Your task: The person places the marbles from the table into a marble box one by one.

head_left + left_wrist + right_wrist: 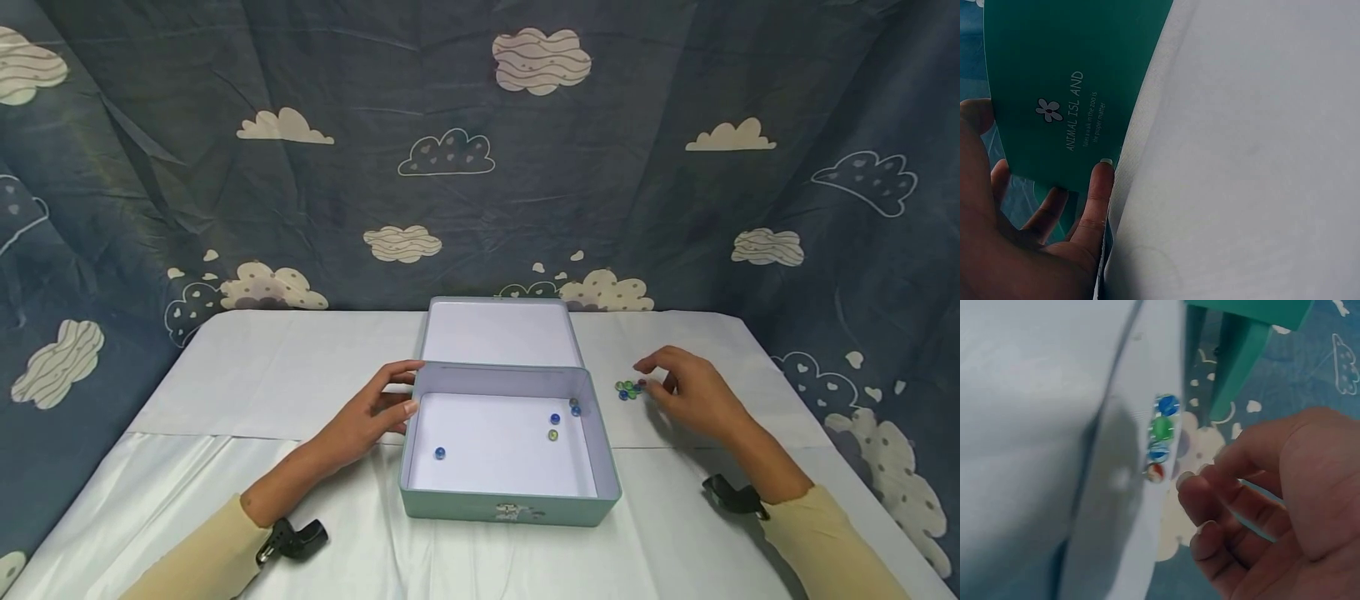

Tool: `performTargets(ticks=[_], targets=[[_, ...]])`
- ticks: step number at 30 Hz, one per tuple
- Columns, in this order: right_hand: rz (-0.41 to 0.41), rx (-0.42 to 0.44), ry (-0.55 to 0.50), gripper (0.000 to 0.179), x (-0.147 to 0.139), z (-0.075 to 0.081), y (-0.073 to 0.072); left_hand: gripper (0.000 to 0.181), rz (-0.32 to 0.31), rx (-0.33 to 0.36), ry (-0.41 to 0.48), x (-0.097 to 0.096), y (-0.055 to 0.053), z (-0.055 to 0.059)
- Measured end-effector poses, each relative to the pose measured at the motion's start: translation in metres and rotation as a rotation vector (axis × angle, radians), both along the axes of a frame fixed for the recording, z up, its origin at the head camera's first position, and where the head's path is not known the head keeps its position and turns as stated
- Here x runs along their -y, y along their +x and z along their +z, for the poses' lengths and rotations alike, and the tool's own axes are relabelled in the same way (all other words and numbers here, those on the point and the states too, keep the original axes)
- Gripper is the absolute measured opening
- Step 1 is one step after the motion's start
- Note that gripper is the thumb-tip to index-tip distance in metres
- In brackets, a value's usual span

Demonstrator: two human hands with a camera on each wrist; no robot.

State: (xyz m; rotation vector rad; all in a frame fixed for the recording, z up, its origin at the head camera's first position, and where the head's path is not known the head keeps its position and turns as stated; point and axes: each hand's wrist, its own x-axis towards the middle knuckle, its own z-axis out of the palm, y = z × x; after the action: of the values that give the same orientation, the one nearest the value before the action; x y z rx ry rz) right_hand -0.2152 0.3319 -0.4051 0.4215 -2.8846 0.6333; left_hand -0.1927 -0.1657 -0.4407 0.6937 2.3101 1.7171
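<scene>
A shallow green tin box (450,506) with a pale inside stands mid-table. Inside it, a blue marble (440,453) lies at left; another blue marble (555,418) and a yellowish one (552,435) lie at right, and two more touch near the right wall. My left hand (371,417) rests against the box's left side near the back corner, its fingers touching the printed green wall (1060,75). Right of the box, my right hand (686,392) hovers beside a cluster of marbles (628,390), thumb and forefinger apart, with nothing visible between them. A red-and-white marble (1155,472) is nearest its fingertips.
The box's lid (502,333) lies back behind the box, its pale inner face up. A white cloth (300,367) covers the table, with a seam across it. A dark blue cloud-patterned curtain (465,208) hangs behind and at both sides.
</scene>
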Motion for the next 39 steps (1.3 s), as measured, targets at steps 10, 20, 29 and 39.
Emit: performTargets(ticks=[10, 20, 29, 39], targets=[[0.011, 0.065, 0.039, 0.032, -0.007, -0.017, -0.005, 0.057, -0.01, -0.003, 0.009, 0.0, -0.001, -0.001], [-0.024, 0.105, 0.036, 0.021, -0.01, -0.02, -0.009, 0.056, -0.01, 0.004, 0.009, 0.0, 0.0, 0.001], [-0.05, 0.147, 0.027, 0.017, -0.012, -0.022, -0.011, 0.057, -0.009, 0.007, 0.009, 0.0, -0.001, -0.001], [-0.071, 0.119, 0.003, 0.019, -0.009, -0.016, -0.008, 0.057, -0.011, 0.007, 0.012, 0.0, 0.0, 0.0]])
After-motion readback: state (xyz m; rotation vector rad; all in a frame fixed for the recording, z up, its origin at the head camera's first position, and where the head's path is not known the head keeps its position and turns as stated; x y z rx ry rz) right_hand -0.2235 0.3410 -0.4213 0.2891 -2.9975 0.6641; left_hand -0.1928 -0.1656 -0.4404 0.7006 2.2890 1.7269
